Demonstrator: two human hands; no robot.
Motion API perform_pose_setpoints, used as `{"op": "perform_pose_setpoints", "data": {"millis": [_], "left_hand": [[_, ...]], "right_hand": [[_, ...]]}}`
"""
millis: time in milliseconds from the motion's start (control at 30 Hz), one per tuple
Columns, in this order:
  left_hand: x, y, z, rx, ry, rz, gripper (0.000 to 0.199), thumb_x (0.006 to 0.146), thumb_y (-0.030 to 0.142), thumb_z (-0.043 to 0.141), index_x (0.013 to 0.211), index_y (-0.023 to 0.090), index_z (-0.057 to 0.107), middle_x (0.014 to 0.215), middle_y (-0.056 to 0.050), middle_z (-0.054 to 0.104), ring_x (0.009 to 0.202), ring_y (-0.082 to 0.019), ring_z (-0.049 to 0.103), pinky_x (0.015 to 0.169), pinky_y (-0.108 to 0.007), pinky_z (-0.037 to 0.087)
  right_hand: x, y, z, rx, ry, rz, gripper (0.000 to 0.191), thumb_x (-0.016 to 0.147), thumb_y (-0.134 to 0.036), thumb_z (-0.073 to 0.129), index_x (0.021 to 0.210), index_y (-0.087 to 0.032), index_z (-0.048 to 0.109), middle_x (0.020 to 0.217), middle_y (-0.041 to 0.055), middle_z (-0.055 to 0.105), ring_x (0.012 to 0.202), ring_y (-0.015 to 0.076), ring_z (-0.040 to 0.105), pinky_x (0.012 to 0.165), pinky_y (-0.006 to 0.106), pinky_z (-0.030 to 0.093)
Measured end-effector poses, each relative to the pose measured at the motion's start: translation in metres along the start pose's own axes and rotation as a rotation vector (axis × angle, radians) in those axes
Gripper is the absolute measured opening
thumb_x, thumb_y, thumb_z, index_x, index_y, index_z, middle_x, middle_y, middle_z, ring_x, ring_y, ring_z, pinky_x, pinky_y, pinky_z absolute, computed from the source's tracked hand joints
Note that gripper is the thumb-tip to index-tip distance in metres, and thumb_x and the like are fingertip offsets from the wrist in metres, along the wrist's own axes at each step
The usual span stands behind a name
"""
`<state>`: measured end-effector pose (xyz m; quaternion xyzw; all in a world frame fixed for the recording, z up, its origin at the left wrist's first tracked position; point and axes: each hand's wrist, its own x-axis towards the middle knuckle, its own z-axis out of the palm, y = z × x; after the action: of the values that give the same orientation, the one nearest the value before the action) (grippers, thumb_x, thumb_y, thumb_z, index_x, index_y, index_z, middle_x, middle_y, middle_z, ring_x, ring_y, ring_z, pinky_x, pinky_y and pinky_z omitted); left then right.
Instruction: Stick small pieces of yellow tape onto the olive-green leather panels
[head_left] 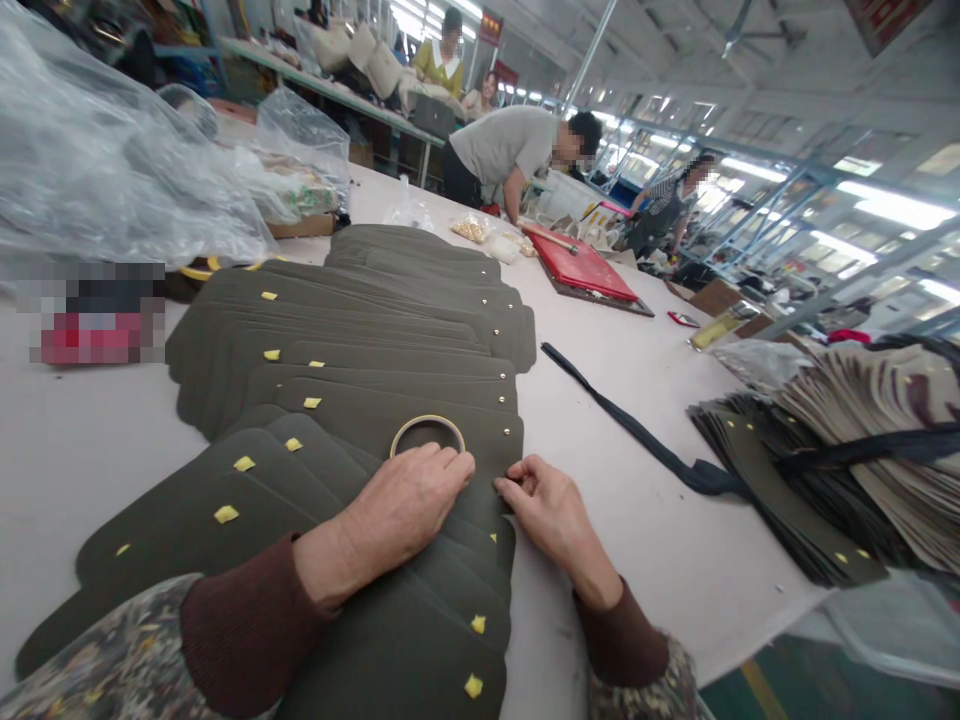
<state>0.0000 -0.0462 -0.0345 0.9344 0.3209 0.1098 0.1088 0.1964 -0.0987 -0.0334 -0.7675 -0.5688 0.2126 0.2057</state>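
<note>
Overlapping dark olive panels [375,360] are fanned over the pale table, several with small yellow tape pieces [312,403] and some with small metal studs [506,432] near their right ends. My left hand [401,505] rests over the panels, its fingers curled on the near edge of a yellow-rimmed tape roll [428,420]. At the panels' right edge is my right hand [547,505], with thumb and forefinger pinched together. Whatever lies between those fingertips is too small to make out.
Clear plastic sheeting [120,150] covers the back left. A red board [581,262] lies at the back, near a person leaning over the table [630,570]. A black strap [630,425] runs right toward stacked panels [780,490]. Other people stand farther back.
</note>
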Motion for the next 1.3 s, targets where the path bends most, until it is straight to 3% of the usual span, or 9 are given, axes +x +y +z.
{"op": "perform_pose_setpoints", "data": {"millis": [233,433,500,600,733,900,1033,1167,1300], "left_hand": [[0.003,-0.001,-0.007,-0.068,0.024,0.028,0.017,0.096,0.021,0.037,0.094,0.019,0.054,0.086,-0.003,0.063,0.083,-0.019,0.058,0.074,-0.031,0.046],[0.0,-0.008,-0.008,-0.191,0.156,0.11,0.019,0.098,0.022,0.036,0.099,0.02,0.055,0.09,-0.002,0.067,0.081,-0.014,0.064,0.071,-0.024,0.048],[-0.002,-0.008,-0.008,-0.218,0.195,0.142,0.019,0.098,0.024,0.037,0.104,0.021,0.055,0.096,-0.001,0.07,0.083,-0.013,0.067,0.073,-0.023,0.05],[-0.004,-0.006,-0.009,-0.235,0.223,0.179,0.027,0.098,0.024,0.04,0.124,0.022,0.047,0.104,-0.002,0.071,0.089,-0.014,0.069,0.077,-0.024,0.052],[-0.005,-0.002,-0.008,-0.187,0.208,0.152,0.042,0.096,0.022,0.04,0.137,0.02,0.031,0.101,-0.004,0.073,0.083,-0.016,0.071,0.07,-0.025,0.055],[-0.005,0.004,-0.006,-0.189,0.204,0.177,0.037,0.097,0.022,0.039,0.133,0.021,0.031,0.099,-0.004,0.073,0.082,-0.017,0.072,0.067,-0.025,0.055],[-0.005,0.002,-0.003,-0.223,0.199,0.186,0.027,0.096,0.018,0.038,0.123,0.023,0.04,0.085,0.001,0.072,0.072,-0.014,0.071,0.058,-0.021,0.05],[-0.002,-0.004,0.003,-0.235,0.2,0.179,0.016,0.095,0.016,0.037,0.094,0.024,0.051,0.071,0.005,0.067,0.061,-0.012,0.067,0.051,-0.019,0.044],[-0.001,-0.006,0.006,-0.196,0.278,0.19,0.023,0.095,0.017,0.034,0.082,0.024,0.051,0.065,0.005,0.061,0.055,-0.011,0.062,0.048,-0.02,0.04]], "right_hand": [[-0.002,0.007,-0.003,0.1,-0.07,-0.065,0.024,0.081,-0.032,0.06,0.064,-0.016,0.067,0.055,-0.0014,0.06,0.05,0.0116,0.05,0.047,0.021,0.032],[-0.014,0.013,-0.02,0.224,-0.338,-0.177,0.04,0.088,-0.035,0.055,0.054,-0.015,0.061,0.044,-0.0049,0.047,0.041,0.0078,0.037,0.04,0.02,0.024],[-0.015,0.01,-0.023,0.257,-0.228,-0.182,0.033,0.088,-0.033,0.055,0.061,-0.015,0.066,0.05,-0.0035,0.055,0.044,0.0094,0.045,0.042,0.02,0.032],[-0.017,-0.001,-0.02,0.334,0.046,-0.284,0.017,0.086,-0.026,0.058,0.087,-0.017,0.072,0.075,0.0017,0.07,0.065,0.0142,0.061,0.06,0.023,0.047],[-0.022,-0.016,-0.014,0.384,0.116,-0.563,0.018,0.086,-0.017,0.057,0.101,-0.018,0.067,0.095,0.0063,0.07,0.078,0.0155,0.064,0.072,0.027,0.051],[-0.023,-0.024,-0.008,0.277,0.163,-0.73,0.017,0.089,-0.013,0.05,0.094,-0.019,0.065,0.089,0.0064,0.069,0.084,0.0167,0.062,0.077,0.029,0.051],[-0.021,-0.023,0.002,0.192,0.29,-0.773,0.017,0.082,-0.01,0.048,0.081,-0.02,0.061,0.074,0.0043,0.066,0.068,0.0157,0.061,0.065,0.026,0.049],[-0.019,-0.021,0.011,0.13,0.435,-0.766,0.016,0.077,-0.009,0.047,0.075,-0.02,0.059,0.065,0.0028,0.064,0.06,0.0147,0.059,0.057,0.024,0.047],[-0.022,-0.026,0.016,0.185,0.445,-0.652,0.014,0.075,-0.013,0.051,0.072,-0.019,0.063,0.062,0.0021,0.064,0.056,0.0142,0.059,0.054,0.024,0.046]]}}
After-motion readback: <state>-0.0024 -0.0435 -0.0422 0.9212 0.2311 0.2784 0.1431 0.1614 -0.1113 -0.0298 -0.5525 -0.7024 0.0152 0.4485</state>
